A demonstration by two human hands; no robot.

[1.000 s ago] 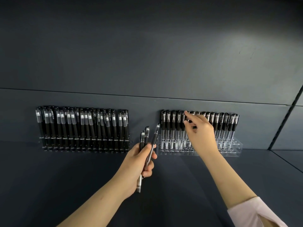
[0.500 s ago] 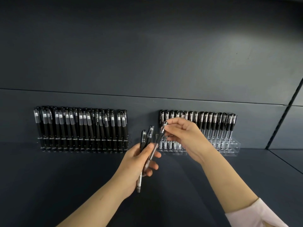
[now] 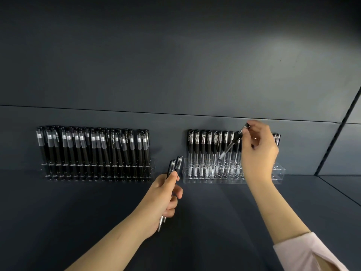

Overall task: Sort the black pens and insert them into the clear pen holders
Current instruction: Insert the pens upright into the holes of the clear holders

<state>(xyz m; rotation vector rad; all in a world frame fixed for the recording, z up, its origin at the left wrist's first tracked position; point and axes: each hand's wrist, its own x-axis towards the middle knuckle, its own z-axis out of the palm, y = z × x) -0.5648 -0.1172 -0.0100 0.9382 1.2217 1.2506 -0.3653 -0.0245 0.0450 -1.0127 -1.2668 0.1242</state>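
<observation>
Landmark: right holder (image 3: pixel 195 178), the clear one on the shelf (image 3: pixel 97 222).

Nearest, below-left of it: left hand (image 3: pixel 162 194), fingers wrapped round two spare pens (image 3: pixel 172 167), caps up, tips sticking out below the fist. Reads as feed stock kept close so the other hand has a short reach.

Over the holder's middle: right hand (image 3: pixel 259 151) pinches one pen (image 3: pixel 232 143) at the cap end between thumb and forefinger, other fingers loosely curled. The pen is tilted, tip down-left, just above the hole plate, not seated. The top grip probably leaves the tip free to find a hole between neighbours.

The holder's left part carries standing pens (image 3: pixel 203 147). The stretch behind the hand is hidden.

Well left of it: left holder (image 3: pixel 44 165), packed with capped pens (image 3: pixel 93 149). Print on one barrel starts "TEST 2", the rest unreadable. No other writing legible.
</observation>
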